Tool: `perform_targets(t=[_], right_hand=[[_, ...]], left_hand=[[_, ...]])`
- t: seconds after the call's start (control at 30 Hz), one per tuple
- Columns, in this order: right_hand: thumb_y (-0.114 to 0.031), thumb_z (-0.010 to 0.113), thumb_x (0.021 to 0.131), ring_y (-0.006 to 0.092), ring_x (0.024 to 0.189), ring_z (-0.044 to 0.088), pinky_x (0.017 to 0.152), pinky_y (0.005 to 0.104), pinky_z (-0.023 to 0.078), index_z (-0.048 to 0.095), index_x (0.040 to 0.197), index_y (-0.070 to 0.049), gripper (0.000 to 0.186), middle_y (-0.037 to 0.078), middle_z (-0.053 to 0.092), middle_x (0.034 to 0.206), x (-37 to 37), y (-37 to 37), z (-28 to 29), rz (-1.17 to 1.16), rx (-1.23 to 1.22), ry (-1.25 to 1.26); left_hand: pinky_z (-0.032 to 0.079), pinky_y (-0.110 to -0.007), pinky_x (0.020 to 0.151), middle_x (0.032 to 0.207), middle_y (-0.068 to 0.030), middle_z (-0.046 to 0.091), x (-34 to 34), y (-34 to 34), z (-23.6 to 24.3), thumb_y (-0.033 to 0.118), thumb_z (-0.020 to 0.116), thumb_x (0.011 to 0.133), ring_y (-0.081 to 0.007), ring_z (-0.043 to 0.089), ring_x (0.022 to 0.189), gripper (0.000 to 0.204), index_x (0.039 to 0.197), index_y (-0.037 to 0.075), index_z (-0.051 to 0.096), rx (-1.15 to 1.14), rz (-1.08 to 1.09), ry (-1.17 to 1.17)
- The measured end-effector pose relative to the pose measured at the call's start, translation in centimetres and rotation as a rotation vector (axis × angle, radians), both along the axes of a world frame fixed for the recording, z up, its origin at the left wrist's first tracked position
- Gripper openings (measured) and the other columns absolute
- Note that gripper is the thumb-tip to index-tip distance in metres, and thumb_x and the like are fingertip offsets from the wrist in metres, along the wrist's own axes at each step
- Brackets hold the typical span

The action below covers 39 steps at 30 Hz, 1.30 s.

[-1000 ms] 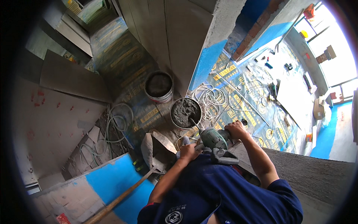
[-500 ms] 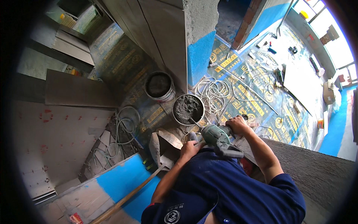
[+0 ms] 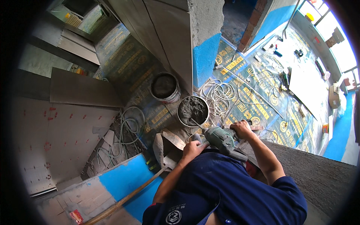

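A green and grey handheld power mixer (image 3: 220, 138) is held in front of my body, its metal shaft slanting down into a bucket of wet grey mortar (image 3: 192, 109). My left hand (image 3: 192, 150) is closed round the mixer's side handle. On its other side, my right hand (image 3: 242, 129) is wrapped round the opposite grip. The mortar looks thick and lumpy, and it hides the lower end of the shaft. Just beyond stands a second bucket (image 3: 165, 87), with dark grey contents. A long wooden-handled shovel (image 3: 129, 197) leans at my left, by a torn paper bag (image 3: 170, 144).
Coiled pale hose or cable (image 3: 219, 93) lies right of the buckets, and another hose coil (image 3: 129, 125) lies left. Printed floor sheeting (image 3: 133, 71) covers the ground. A wall corner (image 3: 206, 52) rises behind the buckets. A large pale board (image 3: 302, 88) lies at the right.
The whole view has shifted slightly, with buckets and floor now a little farther right and lower. Both hands keep their hold on the mixer, and the mortar's surface looks different.
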State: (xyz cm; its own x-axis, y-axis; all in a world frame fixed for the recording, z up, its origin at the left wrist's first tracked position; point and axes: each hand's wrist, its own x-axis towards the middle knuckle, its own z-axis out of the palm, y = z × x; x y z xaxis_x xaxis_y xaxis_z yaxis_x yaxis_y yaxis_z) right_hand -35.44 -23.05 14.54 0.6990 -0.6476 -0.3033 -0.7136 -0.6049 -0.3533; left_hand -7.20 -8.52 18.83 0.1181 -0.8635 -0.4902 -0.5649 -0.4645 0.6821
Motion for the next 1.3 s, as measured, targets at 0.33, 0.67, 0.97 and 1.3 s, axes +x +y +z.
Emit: perform_targets(t=[0.33, 0.67, 0.97, 1.3], right_hand=[[-0.019, 0.063, 0.072, 0.0258, 0.089, 0.064, 0.080, 0.0412, 0.043, 0.066, 0.091, -0.017, 0.019, 0.005, 0.066, 0.084, 0.6, 1.5, 0.6, -0.051, -0.025, -0.027], [-0.017, 0.061, 0.073, 0.0258, 0.091, 0.063, 0.081, 0.0407, 0.042, 0.067, 0.092, -0.017, 0.020, 0.005, 0.066, 0.084, 1.3, 1.8, 1.3, -0.069, -0.039, -0.006], [-0.019, 0.059, 0.076, 0.0246, 0.091, 0.063, 0.080, 0.0394, 0.042, 0.068, 0.093, -0.018, 0.019, 0.004, 0.067, 0.086, 2.6, -2.0, 2.1, 0.039, -0.077, -0.008], [-0.017, 0.065, 0.065, 0.0258, 0.085, 0.064, 0.079, 0.0419, 0.043, 0.067, 0.089, -0.017, 0.024, 0.005, 0.065, 0.081, 4.9, -11.0, 3.2, 0.262, -0.089, -0.089]], left_hand=[[0.050, -0.042, 0.060, 0.070, -0.0157, 0.067, 1.4, 0.2, -0.1, 0.052, 0.068, 0.081, -0.0334, 0.066, 0.068, 0.047, 0.075, 0.006, 0.071, -0.077, 0.015, 0.076], [0.048, -0.043, 0.059, 0.070, -0.0174, 0.064, 1.7, 1.7, -2.7, 0.037, 0.064, 0.087, -0.0350, 0.065, 0.067, 0.035, 0.077, 0.003, 0.065, -0.191, 0.077, 0.051], [0.048, -0.046, 0.058, 0.071, -0.0173, 0.065, 1.5, 0.3, -3.1, 0.038, 0.063, 0.087, -0.0376, 0.065, 0.069, 0.035, 0.076, 0.005, 0.065, -0.226, 0.168, 0.089], [0.049, -0.047, 0.060, 0.071, -0.0198, 0.065, 0.3, -2.7, -2.2, 0.037, 0.062, 0.088, -0.0390, 0.065, 0.072, 0.033, 0.081, 0.005, 0.065, -0.192, 0.272, 0.135]])
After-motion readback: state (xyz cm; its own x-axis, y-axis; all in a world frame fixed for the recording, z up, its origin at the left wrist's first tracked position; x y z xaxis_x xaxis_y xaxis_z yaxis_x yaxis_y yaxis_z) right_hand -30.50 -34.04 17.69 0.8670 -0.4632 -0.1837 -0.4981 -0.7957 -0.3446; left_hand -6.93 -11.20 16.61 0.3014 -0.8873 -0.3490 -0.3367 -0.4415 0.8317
